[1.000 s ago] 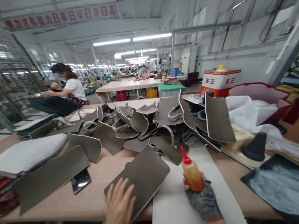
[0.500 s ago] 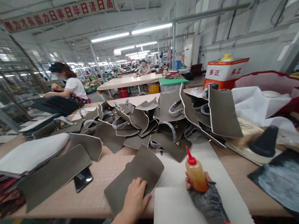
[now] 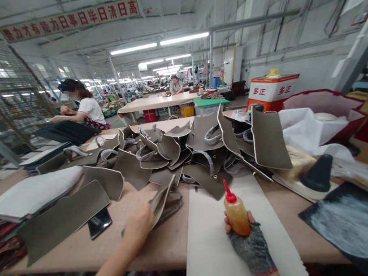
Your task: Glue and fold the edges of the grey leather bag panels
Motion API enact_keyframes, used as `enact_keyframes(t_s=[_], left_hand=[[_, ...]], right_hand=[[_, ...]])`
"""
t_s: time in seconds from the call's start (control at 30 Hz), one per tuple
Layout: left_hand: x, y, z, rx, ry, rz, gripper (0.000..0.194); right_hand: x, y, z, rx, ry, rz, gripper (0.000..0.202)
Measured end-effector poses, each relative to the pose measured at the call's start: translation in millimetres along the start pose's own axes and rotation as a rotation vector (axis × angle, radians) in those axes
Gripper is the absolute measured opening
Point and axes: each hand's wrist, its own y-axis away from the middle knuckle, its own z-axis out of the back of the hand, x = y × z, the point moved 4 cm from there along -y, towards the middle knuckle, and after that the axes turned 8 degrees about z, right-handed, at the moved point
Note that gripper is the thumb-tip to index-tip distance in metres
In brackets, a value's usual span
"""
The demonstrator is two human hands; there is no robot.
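Note:
My left hand (image 3: 140,225) grips the near edge of a grey-brown panel (image 3: 161,200), which is tilted up off the table and slightly blurred. In my right hand (image 3: 251,244), which wears a grey fingerless glove, is a glue bottle (image 3: 238,215) of amber liquid, its red nozzle pointing up and to the left. A large white sheet (image 3: 205,249) lies beneath the right hand. Beyond both hands, a pile of grey-brown panels (image 3: 132,167) with wrapped handles spreads across the table.
A black phone (image 3: 100,223) lies left of my left hand, beside a long panel (image 3: 65,217) and white folded material (image 3: 34,190). On the right are a black cone-shaped object (image 3: 317,173) and a smeared dark sheet (image 3: 349,218). A person (image 3: 88,107) sits at the far left.
My left hand has moved left and lifted the panel from lying flat to tilted on edge. The right hand still holds the bottle, while the view has shifted slightly.

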Motion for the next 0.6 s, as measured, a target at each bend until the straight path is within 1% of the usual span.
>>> enact_keyframes(t_s=[0.07, 0.1, 0.13, 0.17, 0.2, 0.23, 0.27, 0.3, 0.33, 0.37, 0.47, 0.5, 0.53, 0.57, 0.6], left_hand=[[41.3, -14.1, 32.2, -0.084, -0.032, 0.113, 0.026], [59.9, -18.7, 49.6, -0.156, -0.060, 0.194, 0.026], [73.8, -21.7, 65.2, -0.206, -0.098, 0.252, 0.025], [82.1, -23.3, 79.2, -0.262, -0.136, 0.291, 0.025], [84.1, -24.1, 90.4, -0.308, -0.172, 0.308, 0.025], [79.5, -24.5, 97.3, -0.331, -0.196, 0.297, 0.025], [68.6, -24.5, 99.2, -0.320, -0.196, 0.264, 0.026], [52.0, -23.8, 95.9, -0.281, -0.178, 0.214, 0.027], [30.6, -22.1, 87.3, -0.205, -0.140, 0.154, 0.029], [5.3, -18.8, 73.5, -0.086, -0.073, 0.080, 0.030], [-75.2, 0.4, 26.3, 0.072, 0.024, -0.076, 0.026], [-98.7, 7.9, 9.8, 0.118, 0.059, -0.117, 0.024], [-118.2, 14.6, -5.6, 0.163, 0.092, -0.144, 0.023], [-133.0, 20.1, -19.0, 0.203, 0.123, -0.165, 0.022], [-143.0, 23.8, -29.9, 0.236, 0.154, -0.178, 0.022]], right_hand=[[0.5, 0.6, -0.8, -0.011, -0.003, 0.002, 0.024], [0.5, 0.5, -0.7, -0.015, -0.005, -0.002, 0.023], [0.3, 0.1, -0.4, -0.017, -0.008, -0.008, 0.022], [-0.3, -0.4, 0.2, -0.021, -0.010, -0.020, 0.022], [-0.9, -1.0, 1.2, -0.025, -0.012, -0.033, 0.022], [-1.5, -1.9, 2.3, -0.030, -0.015, -0.041, 0.022], [-1.9, -2.8, 3.5, -0.032, -0.018, -0.046, 0.022], [-2.2, -3.9, 4.8, -0.030, -0.020, -0.048, 0.022], [-2.4, -4.9, 6.0, -0.025, -0.021, -0.045, 0.022], [-2.4, -5.8, 6.9, -0.014, -0.020, -0.042, 0.022], [-2.6, -7.6, 7.9, 0.022, -0.014, -0.020, 0.024], [-3.0, -7.7, 7.8, 0.025, -0.013, -0.013, 0.024], [-3.7, -7.6, 7.5, 0.022, -0.011, -0.010, 0.024], [-4.5, -7.1, 6.9, 0.015, -0.003, -0.007, 0.025], [-5.0, -6.3, 5.9, 0.009, 0.020, 0.000, 0.025]])
